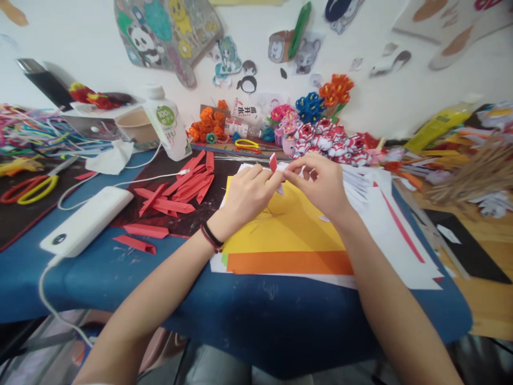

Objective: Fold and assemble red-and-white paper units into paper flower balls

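Over a yellow sheet (296, 224), my left hand (252, 195) and my right hand (318, 182) meet fingertip to fingertip. My left hand is closed around a small red and white folded paper piece (273, 162), whose red end sticks up above the fingers. My right thumb and index finger pinch at the right side of this piece; the exact spot is hidden by the fingers. Thin wires (262, 216) lie on the yellow sheet beside my left hand. To the left is a pile of red folded paper strips (188, 184).
A white power bank (86, 222) with a cable lies at the left, near scissors (38, 190). Behind my hands stand a white bottle (167, 125) and several paper flowers (320, 140). White paper strips (355, 187) and brown sticks (473, 171) lie to the right.
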The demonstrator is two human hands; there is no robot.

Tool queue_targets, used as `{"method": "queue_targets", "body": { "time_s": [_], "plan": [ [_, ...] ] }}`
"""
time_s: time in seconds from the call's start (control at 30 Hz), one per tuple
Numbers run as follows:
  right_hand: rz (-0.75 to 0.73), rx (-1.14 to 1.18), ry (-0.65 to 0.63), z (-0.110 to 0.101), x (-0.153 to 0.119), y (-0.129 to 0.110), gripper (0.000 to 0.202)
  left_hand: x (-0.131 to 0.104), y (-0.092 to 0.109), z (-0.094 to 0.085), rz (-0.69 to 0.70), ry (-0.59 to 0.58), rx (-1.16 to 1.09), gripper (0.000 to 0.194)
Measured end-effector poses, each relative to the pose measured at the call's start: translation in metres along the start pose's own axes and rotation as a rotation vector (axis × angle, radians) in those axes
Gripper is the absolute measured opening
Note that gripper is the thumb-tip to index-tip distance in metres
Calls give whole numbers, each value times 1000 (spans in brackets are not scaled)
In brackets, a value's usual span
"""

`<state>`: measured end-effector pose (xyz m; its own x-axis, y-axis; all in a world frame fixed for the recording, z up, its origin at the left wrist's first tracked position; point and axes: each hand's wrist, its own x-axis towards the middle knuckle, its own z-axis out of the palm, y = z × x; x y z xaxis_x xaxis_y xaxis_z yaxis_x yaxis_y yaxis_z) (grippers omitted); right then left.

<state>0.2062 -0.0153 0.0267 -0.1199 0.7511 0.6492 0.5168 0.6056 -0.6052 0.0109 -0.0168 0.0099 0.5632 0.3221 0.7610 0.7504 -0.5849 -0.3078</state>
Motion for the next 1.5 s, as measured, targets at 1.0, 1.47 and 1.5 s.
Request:
{"method": "queue_targets", "body": {
  "time_s": [1.0,1.47,1.5],
  "plan": [
    [-100,-317,-133,-3,-4,9,16,6,3,-4,-283,-104,-35,30],
    [-91,-311,-125,-7,-3,19,13,5,8,3,-231,-477,-125,37],
    [-86,-314,-109,-7,-3,19,13,6,8,3,-236,-472,-124,38]
  ]
}}
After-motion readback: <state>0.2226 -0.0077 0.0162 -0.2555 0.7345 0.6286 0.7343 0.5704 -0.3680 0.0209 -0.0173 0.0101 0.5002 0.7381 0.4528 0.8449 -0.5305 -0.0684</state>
